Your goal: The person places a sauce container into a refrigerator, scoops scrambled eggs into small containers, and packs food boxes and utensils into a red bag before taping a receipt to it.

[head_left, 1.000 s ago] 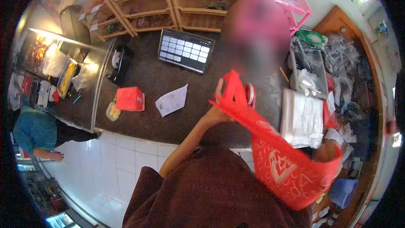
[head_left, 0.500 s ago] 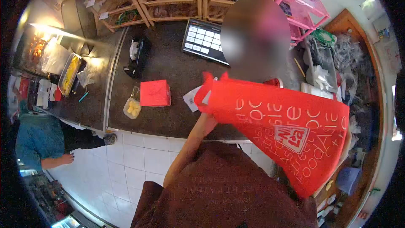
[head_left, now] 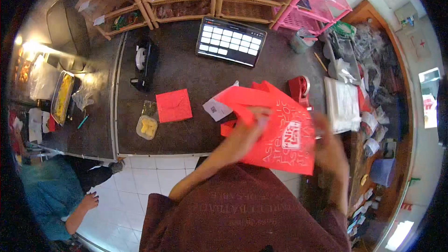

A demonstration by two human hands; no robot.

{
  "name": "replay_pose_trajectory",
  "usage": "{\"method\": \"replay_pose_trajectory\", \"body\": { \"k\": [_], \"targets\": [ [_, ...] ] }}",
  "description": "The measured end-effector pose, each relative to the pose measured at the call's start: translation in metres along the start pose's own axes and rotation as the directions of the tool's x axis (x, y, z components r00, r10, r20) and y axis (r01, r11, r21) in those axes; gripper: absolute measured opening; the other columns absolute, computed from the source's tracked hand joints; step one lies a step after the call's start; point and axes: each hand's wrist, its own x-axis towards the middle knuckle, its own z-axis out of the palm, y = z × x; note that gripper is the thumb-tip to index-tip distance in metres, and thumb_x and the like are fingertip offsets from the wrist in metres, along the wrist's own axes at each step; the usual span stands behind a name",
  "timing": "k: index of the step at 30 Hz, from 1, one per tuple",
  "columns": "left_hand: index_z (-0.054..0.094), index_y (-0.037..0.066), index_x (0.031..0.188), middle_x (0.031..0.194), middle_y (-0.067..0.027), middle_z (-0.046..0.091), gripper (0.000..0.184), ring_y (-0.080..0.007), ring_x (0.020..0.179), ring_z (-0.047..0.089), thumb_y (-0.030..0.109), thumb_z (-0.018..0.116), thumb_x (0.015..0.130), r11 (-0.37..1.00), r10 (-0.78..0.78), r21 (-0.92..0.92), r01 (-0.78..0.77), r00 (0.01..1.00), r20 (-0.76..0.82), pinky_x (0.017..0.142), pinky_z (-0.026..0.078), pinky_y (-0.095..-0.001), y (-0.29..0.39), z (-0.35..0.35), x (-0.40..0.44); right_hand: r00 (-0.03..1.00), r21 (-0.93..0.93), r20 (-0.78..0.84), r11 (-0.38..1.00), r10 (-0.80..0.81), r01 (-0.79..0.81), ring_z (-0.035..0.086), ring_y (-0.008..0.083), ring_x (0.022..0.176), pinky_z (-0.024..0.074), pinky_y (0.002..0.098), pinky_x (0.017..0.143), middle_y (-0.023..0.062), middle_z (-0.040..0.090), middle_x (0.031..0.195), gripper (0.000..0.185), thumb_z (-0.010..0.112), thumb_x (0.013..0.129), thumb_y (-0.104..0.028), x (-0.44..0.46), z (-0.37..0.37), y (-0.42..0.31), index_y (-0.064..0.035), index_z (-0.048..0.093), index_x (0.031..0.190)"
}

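A red fabric carrier bag [head_left: 291, 107] with white printed lettering is held up in front of my chest, over the counter's front edge. My left hand [head_left: 254, 123] is closed on its upper left part, near the handle. At the bag's right side is my right hand [head_left: 326, 137], smeared by motion, so its fingers cannot be made out. Left of the bag on the counter sit a red box [head_left: 173, 105] and a small clear tub of yellow pieces [head_left: 147, 127]. A white printed slip [head_left: 215, 108] lies partly behind the bag.
A tablet [head_left: 229, 42] stands at the back below wicker shelves [head_left: 184, 7]. To the right are a red tape dispenser [head_left: 301, 88] and stacked clear plastic bags [head_left: 342, 105]. A black device [head_left: 144, 63] stands left. Another person in a teal top [head_left: 44, 196] is at lower left.
The bag has swung from stretched out at the right to folded smaller and closer to my body. My right hand has come into view beside it. The blurred patch over the tablet is gone.
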Motion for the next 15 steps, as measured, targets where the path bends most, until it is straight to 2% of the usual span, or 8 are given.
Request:
{"method": "replay_pose_trajectory", "body": {
  "k": [1, 3, 6, 9, 10, 12, 14, 15],
  "targets": [
    [0.046, 0.000, 0.098, 0.106, -0.0143, 0.048, 0.028, -0.0245, 0.090, 0.052, 0.025, 0.047, 0.086, 0.966, 0.141, 0.210, -0.148, 0.989, 0.045, 0.077, 0.042, -0.0311, 0.007, 0.015, 0.001, 0.968, -0.009, 0.063, 0.970, -0.242, 0.243, 0.051, 0.0257, 0.099, 0.0426, 0.0327, 0.080, 0.0154, 0.048, 0.112, 0.075, 0.069, 0.064, -0.007, -0.004, 0.034, -0.014, -0.0062, 0.030, 0.128],
    [0.045, 0.000, 0.096, 0.107, -0.0156, 0.046, 0.028, -0.0262, 0.090, 0.051, 0.024, 0.052, 0.084, 0.760, 0.465, 0.408, -0.505, 0.862, 0.202, 0.078, 0.041, -0.0312, 0.019, 0.035, 0.001, 0.953, 0.145, -0.168, 0.950, -0.253, 0.277, 0.051, 0.0226, 0.099, 0.0414, 0.0299, 0.082, 0.0150, 0.051, 0.108, 0.065, 0.062, 0.063, 0.003, 0.000, 0.090, -0.007, -0.0028, 0.035, 0.123],
    [0.045, 0.002, 0.095, 0.105, -0.0173, 0.045, 0.032, -0.0289, 0.093, 0.049, 0.023, 0.062, 0.077, 0.834, 0.401, 0.298, -0.464, 0.881, 0.250, 0.083, 0.039, -0.0341, 0.028, 0.008, -0.003, 0.957, 0.441, -0.285, 0.877, -0.064, 0.189, 0.052, 0.0188, 0.098, 0.0405, 0.0272, 0.083, 0.0143, 0.054, 0.101, 0.054, 0.051, 0.063, 0.013, 0.021, 0.109, 0.008, 0.0005, 0.042, 0.114],
    [0.046, 0.003, 0.094, 0.109, -0.0171, 0.043, 0.036, -0.0304, 0.101, 0.045, 0.022, 0.066, 0.073, 0.870, 0.059, 0.456, -0.190, 0.957, 0.285, 0.087, 0.036, -0.0367, 0.003, -0.034, -0.015, 0.933, 0.395, -0.318, 0.872, -0.166, 0.289, 0.052, 0.0169, 0.094, 0.0406, 0.0252, 0.081, 0.0121, 0.056, 0.093, 0.049, 0.042, 0.062, 0.020, 0.023, 0.087, 0.015, 0.0006, 0.047, 0.106],
    [0.045, 0.003, 0.096, 0.111, -0.0174, 0.042, 0.041, -0.0318, 0.104, 0.043, 0.024, 0.068, 0.070, 0.822, 0.102, 0.523, -0.228, 0.961, 0.259, 0.089, 0.035, -0.0385, -0.014, -0.040, -0.017, 0.900, 0.230, -0.378, 0.920, -0.217, 0.318, 0.053, 0.0132, 0.082, 0.0422, 0.0244, 0.074, 0.0056, 0.053, 0.090, 0.025, 0.044, 0.082, -0.001, 0.024, 0.080, 0.018, -0.0014, 0.045, 0.107],
    [0.045, 0.004, 0.098, 0.114, -0.0179, 0.040, 0.051, -0.0346, 0.110, 0.038, 0.027, 0.073, 0.064, 0.705, 0.194, 0.651, -0.281, 0.960, 0.204, 0.091, 0.032, -0.0420, -0.036, -0.044, -0.021, 0.940, 0.654, -0.338, 0.704, -0.054, 0.276, 0.052, 0.0113, 0.076, 0.0424, 0.0225, 0.067, 0.0044, 0.053, 0.089, 0.021, 0.042, 0.085, -0.006, 0.025, 0.081, 0.031, -0.0025, 0.046, 0.106],
    [0.042, 0.005, 0.105, 0.118, -0.0199, 0.035, 0.065, -0.0368, 0.114, 0.034, 0.030, 0.077, 0.057, 0.680, 0.192, 0.722, -0.132, 0.981, -0.002, 0.094, 0.028, -0.0456, -0.043, -0.023, -0.011, 0.964, 0.806, -0.251, 0.570, 0.088, 0.158, 0.051, 0.0099, 0.070, 0.0424, 0.0215, 0.061, 0.0033, 0.051, 0.086, 0.019, 0.041, 0.088, -0.011, 0.024, 0.084, 0.033, -0.0032, 0.047, 0.104],
    [0.041, 0.005, 0.108, 0.121, -0.0208, 0.033, 0.072, -0.0379, 0.116, 0.031, 0.032, 0.079, 0.053, 0.663, 0.197, 0.747, -0.056, 0.975, -0.101, 0.096, 0.026, -0.0473, -0.043, -0.011, -0.003, 0.961, 0.791, -0.224, 0.606, 0.160, 0.083, 0.049, 0.0094, 0.067, 0.0424, 0.0214, 0.058, 0.0029, 0.049, 0.083, 0.018, 0.040, 0.089, -0.013, 0.022, 0.086, 0.023, -0.0033, 0.048, 0.102]
  ]
}}
